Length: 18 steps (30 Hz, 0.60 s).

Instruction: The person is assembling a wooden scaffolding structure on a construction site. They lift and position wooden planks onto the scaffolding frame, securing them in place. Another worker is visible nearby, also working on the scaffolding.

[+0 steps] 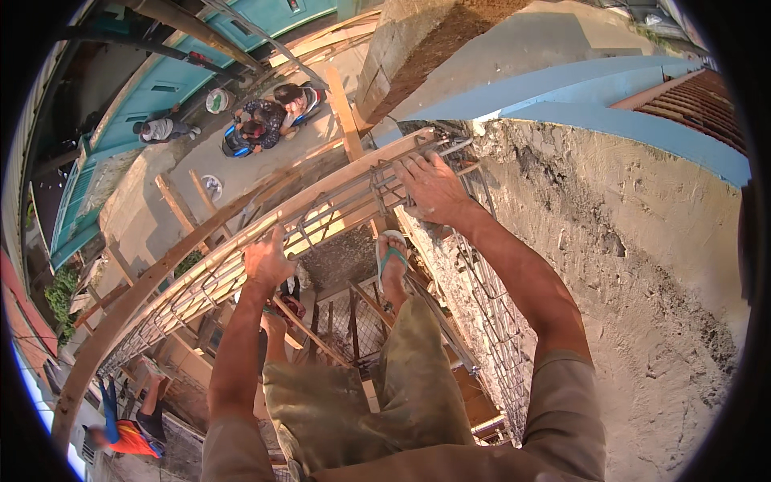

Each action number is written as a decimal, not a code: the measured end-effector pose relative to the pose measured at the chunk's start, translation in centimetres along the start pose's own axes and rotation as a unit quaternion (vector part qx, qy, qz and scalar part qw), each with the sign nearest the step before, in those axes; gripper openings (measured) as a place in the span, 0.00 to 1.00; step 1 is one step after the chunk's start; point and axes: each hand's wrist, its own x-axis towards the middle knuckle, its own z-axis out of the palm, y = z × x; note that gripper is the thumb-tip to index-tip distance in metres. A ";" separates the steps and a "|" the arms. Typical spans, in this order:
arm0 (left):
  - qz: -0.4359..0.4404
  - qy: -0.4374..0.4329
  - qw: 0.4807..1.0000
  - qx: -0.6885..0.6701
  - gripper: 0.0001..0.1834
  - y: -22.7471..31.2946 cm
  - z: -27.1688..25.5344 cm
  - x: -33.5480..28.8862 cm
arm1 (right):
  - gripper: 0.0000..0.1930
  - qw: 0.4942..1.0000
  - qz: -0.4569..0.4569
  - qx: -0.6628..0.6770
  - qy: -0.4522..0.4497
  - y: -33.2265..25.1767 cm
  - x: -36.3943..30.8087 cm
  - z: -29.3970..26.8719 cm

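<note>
A long rebar cage (pixel 317 221) of thin steel bars and stirrups lies along a wooden formwork beam, running from the lower left up to the wall top. My left hand (pixel 267 259) is closed round its bars near the middle. Further right, my right hand (pixel 432 189) has its fingers hooked over the cage near its upper end. Below my hands, my foot in a sandal (pixel 392 261) rests close to the inner side of the beam. A second, upright rebar cage (pixel 491 329) runs down beside my right forearm, along the wall.
A rough plastered wall (pixel 634 265) fills the right side. A thick timber post (pixel 409 60) rises ahead, and a curved plank (pixel 136 321) borders the formwork. Far below are people on a motorbike (pixel 237 140); a person in an orange-and-blue shirt (pixel 132 438) is at lower left. Open depth shows beneath me.
</note>
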 end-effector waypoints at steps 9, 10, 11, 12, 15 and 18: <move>-0.001 -0.072 0.997 -0.017 0.34 0.5 -1.7 0.2 | 0.45 0.999 0.019 0.010 0.050 3.8 -2.0 0.8; 0.013 -0.057 0.998 -0.029 0.34 0.6 -1.7 0.3 | 0.45 0.998 0.007 0.022 0.057 4.3 -2.2 1.0; 0.004 -0.062 0.997 -0.037 0.34 0.3 -1.8 0.1 | 0.46 0.999 0.018 0.017 0.035 4.9 -2.4 1.1; -0.013 -0.095 0.994 -0.048 0.32 0.2 -1.7 0.2 | 0.46 0.997 -0.009 0.033 0.062 5.0 -2.1 1.4; -0.020 -0.141 0.988 -0.065 0.33 -0.2 -2.1 0.0 | 0.48 0.995 -0.035 0.059 0.073 5.5 -1.6 1.6; 0.006 -0.102 0.991 -0.082 0.35 -0.5 -3.0 -0.7 | 0.49 0.996 -0.024 0.074 0.052 5.8 -0.7 2.1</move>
